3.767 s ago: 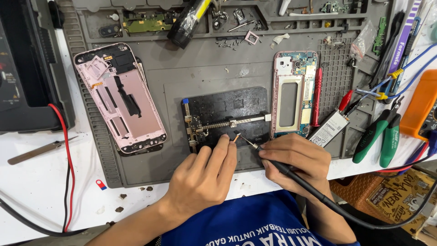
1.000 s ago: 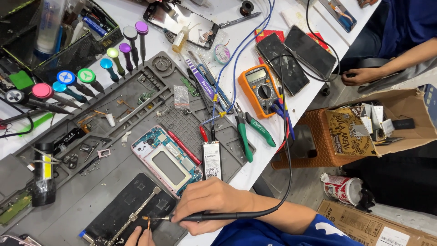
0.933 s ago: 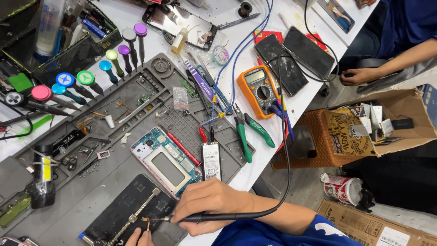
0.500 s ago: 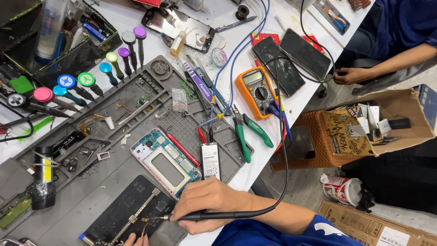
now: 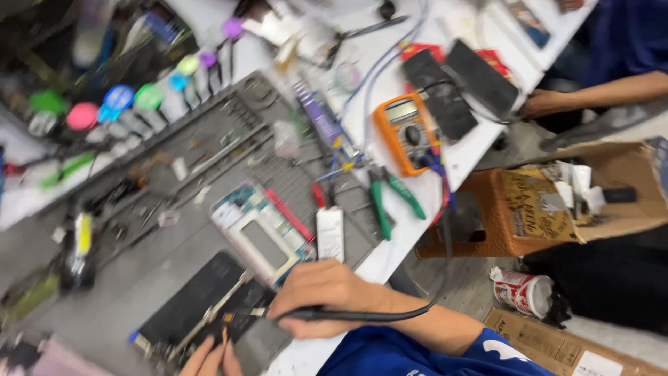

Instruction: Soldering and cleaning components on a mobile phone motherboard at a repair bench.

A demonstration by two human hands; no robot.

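My right hand (image 5: pixel 327 296) grips a black soldering iron (image 5: pixel 348 315) like a pen, its cable trailing off to the right. The iron's tip rests on a narrow circuit board (image 5: pixel 221 315) clamped on a black holder (image 5: pixel 188 306). Only the fingertips of my left hand (image 5: pixel 209 358) show at the bottom edge, pinching thin tweezers (image 5: pixel 224 337) just beside that tip. A stripped phone frame (image 5: pixel 261 233) lies right behind the holder. The whole view is motion-blurred.
On the grey work mat (image 5: pixel 139 230) lie a white cell (image 5: pixel 330 233), a red tool and green-handled pliers (image 5: pixel 390 198). An orange multimeter (image 5: pixel 407 132) and dark phones sit further back. Another person's hand (image 5: pixel 550 103) rests at the far right. An orange basket (image 5: pixel 515 216), a box and a can (image 5: pixel 525 292) stand on the floor.
The view has swung from straight over the holder to the right side of the bench and is now blurred. Both hands stay at the board with the iron and tweezers.
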